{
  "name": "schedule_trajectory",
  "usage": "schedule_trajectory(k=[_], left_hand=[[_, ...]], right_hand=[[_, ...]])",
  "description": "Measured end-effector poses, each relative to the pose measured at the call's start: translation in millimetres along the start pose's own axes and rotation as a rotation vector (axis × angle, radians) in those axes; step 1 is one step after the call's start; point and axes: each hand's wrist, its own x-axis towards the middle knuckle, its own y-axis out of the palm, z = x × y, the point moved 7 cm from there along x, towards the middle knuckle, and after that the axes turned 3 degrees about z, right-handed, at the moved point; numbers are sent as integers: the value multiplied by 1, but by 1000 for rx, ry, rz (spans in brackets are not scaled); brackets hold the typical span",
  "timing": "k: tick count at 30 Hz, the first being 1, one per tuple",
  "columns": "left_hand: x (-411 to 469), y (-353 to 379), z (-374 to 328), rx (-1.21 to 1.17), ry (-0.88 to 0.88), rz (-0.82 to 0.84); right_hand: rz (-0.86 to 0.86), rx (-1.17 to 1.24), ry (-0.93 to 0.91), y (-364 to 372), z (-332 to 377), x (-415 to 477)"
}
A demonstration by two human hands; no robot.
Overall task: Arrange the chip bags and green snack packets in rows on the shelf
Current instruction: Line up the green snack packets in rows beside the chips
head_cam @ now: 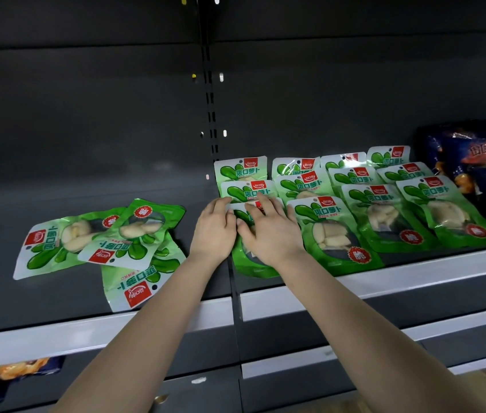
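Note:
Green snack packets lie in overlapping rows on the dark shelf [295,281], right of the centre post; the front one of the second row [329,234] shows pale pieces through its window. Both my hands rest on the front packet of the leftmost row [253,263]. My left hand [215,231] presses its left edge, and my right hand [268,231] lies flat on top with fingers spread. Three loose green packets [104,242] lie in a jumbled, overlapping pile on the left shelf section. Dark blue chip bags [480,174] lie at the far right.
A slotted upright post [210,120] divides the two shelf sections. More blue and orange chip bags [6,380] sit on the lower shelf at the bottom left. The shelf's pale front strip [385,281] runs along its edge.

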Motion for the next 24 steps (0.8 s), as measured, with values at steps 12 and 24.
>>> schedule_trajectory(k=[12,24], left_hand=[[-1,0,-1,4,11,-1],[-14,-89,19,2,-76,-183]], right_hand=[[86,-36,5,5,0,1],[34,96,-142,-18,89,24]])
